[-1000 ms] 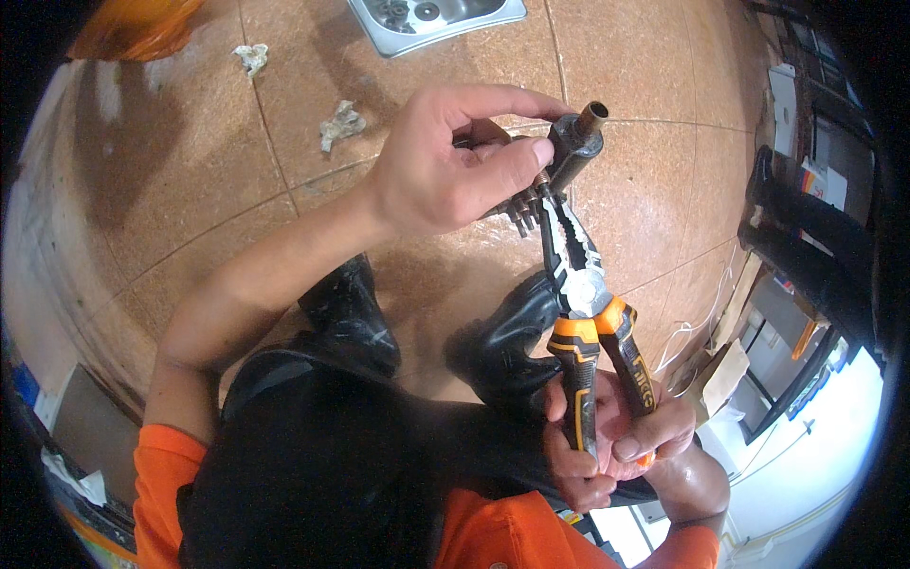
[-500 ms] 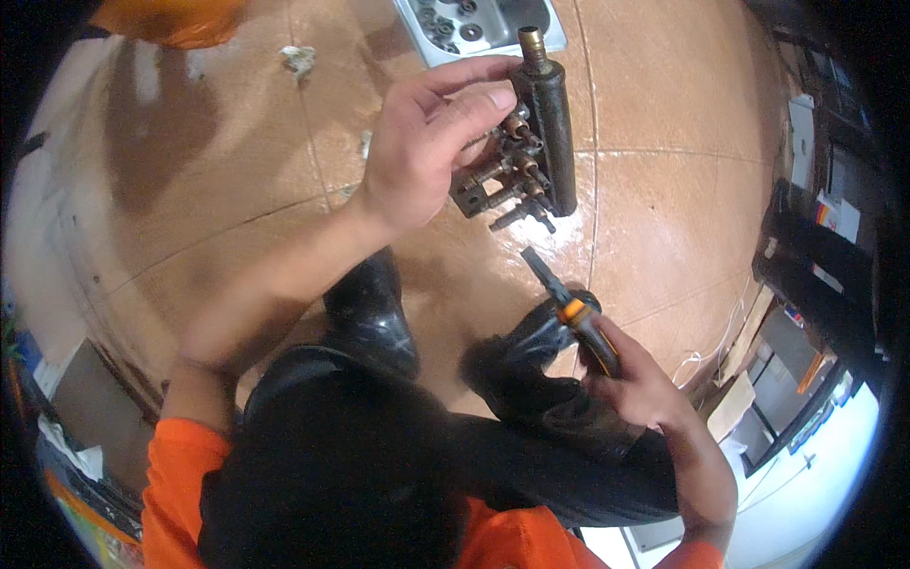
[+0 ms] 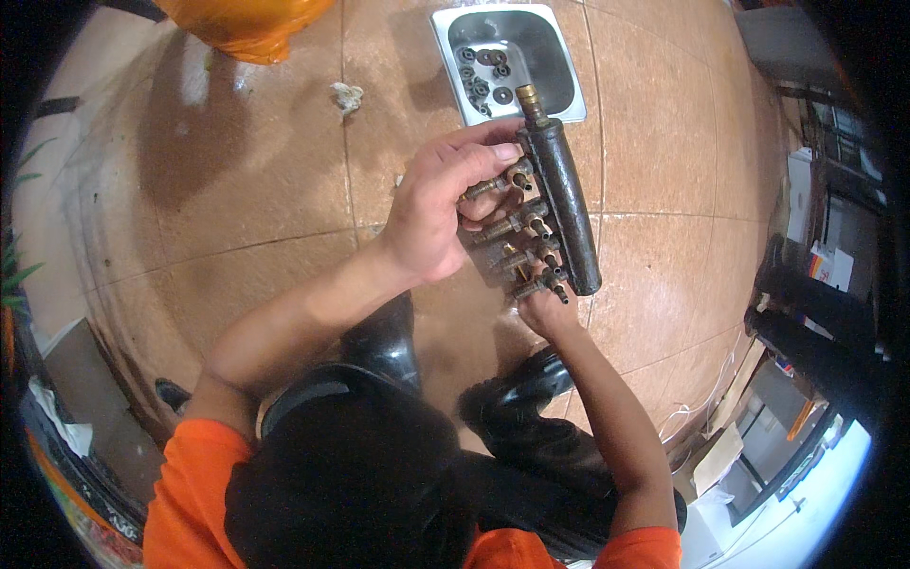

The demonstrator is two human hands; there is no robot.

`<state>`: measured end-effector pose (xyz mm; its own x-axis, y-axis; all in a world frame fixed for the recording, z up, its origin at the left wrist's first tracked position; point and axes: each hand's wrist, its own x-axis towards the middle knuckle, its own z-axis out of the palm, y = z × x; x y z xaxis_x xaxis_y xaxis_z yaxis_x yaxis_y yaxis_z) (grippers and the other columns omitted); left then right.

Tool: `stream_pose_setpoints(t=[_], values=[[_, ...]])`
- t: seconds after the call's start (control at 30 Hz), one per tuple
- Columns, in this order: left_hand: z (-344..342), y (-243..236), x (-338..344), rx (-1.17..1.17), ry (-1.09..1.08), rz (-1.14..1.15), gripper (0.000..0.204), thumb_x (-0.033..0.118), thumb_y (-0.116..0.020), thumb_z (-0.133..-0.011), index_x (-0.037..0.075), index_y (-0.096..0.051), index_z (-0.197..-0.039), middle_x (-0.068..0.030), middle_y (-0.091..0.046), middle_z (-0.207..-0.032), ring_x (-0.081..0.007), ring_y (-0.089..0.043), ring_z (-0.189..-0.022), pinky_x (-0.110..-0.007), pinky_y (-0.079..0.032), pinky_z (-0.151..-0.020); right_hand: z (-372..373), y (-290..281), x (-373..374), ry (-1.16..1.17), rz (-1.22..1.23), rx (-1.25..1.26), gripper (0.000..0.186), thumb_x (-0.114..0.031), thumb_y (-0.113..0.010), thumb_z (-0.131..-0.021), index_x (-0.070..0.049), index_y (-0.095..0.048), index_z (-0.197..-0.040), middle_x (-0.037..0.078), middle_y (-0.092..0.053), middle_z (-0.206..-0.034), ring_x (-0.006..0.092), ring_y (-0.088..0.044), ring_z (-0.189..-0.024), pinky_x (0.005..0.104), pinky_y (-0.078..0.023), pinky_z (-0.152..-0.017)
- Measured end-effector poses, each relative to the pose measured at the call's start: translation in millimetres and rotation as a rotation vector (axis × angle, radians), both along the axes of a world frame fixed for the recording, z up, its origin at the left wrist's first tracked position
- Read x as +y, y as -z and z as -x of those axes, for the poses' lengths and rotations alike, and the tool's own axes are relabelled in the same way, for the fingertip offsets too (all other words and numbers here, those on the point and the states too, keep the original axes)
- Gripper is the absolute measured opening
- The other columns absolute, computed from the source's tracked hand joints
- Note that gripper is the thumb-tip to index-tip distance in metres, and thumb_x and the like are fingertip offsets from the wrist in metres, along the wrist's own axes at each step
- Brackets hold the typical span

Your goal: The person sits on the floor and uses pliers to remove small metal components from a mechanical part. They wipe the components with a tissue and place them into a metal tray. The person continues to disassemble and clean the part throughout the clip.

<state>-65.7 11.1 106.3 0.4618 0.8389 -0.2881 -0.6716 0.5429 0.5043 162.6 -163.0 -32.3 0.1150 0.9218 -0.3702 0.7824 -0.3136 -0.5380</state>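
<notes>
My left hand (image 3: 431, 204) is wrapped round a dark, greasy manifold (image 3: 569, 204), a long cylinder with a brass fitting (image 3: 529, 100) at its upper end and several small branch valves (image 3: 536, 223) along its left side. The cylinder stands slanted, top toward the tray. My right hand (image 3: 548, 313) is under the manifold's lower end, its fingers mostly hidden behind the valves; whether it holds anything I cannot tell. The pliers are out of sight.
A steel tray (image 3: 545, 71) with several dark round parts lies on the tiled floor (image 3: 246, 284). An orange bag (image 3: 246, 21) and crumpled paper (image 3: 347, 96) are beyond. My black boots (image 3: 512, 398) are below. Another person's dark legs (image 3: 815, 299) and a white cable (image 3: 684, 414) are at right.
The pliers in my right hand, earlier at the valves and then pulled back, have gone from view. That hand has moved up beneath the manifold. My left hand and manifold are now more upright.
</notes>
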Motion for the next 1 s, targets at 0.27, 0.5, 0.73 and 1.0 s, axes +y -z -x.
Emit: stream_pose_setpoints(t=[0.27,0.5,0.73,1.0], values=[[0,5,1,-0.104,-0.015,0.137,0.027,0.015,-0.054,-0.093,0.001,-0.063,-0.115,0.0068,-0.052,-0.069,0.0002,-0.032,-0.048,-0.018,-0.024,-0.044,-13,-142,114,0.121,-0.341,-0.056,0.017,-0.01,-0.064,-0.092,-0.001,-0.064,-0.107,0.014,-0.066,-0.099,0.0203,-0.063,-0.087,0.0323,-0.051,-0.08],[-4,3,4,-0.103,-0.009,0.084,0.025,0.015,-0.055,-0.094,0.001,-0.064,-0.113,0.0053,-0.057,-0.074,0.0001,-0.035,-0.051,-0.017,-0.027,-0.045,56,-261,155,-0.327,-0.652,0.062,0.021,0.009,-0.066,-0.084,0.001,-0.068,-0.103,0.009,-0.068,-0.096,0.0134,-0.063,-0.083,0.0248,-0.05,-0.072],[-6,-2,4,-0.018,-0.002,0.18,0.022,0.016,-0.054,-0.096,0.002,-0.065,-0.11,0.006,-0.055,-0.076,-0.0005,-0.037,-0.053,-0.018,-0.027,-0.046,76,-249,170,-0.685,-0.696,-0.142,0.023,0.006,-0.07,-0.074,-0.002,-0.071,-0.096,0.011,-0.066,-0.089,0.0232,-0.065,-0.077,0.0322,-0.051,-0.065],[-2,3,4,0.003,0.084,0.181,0.016,0.019,-0.053,-0.097,0.009,-0.065,-0.094,0.0085,-0.045,-0.064,-0.0018,-0.035,-0.052,-0.021,-0.025,-0.048,72,-248,183,-0.857,-0.689,-0.289,0.028,0.002,-0.07,-0.066,-0.003,-0.068,-0.094,0.008,-0.064,-0.089,0.0265,-0.063,-0.08,0.035,-0.049,-0.066]])
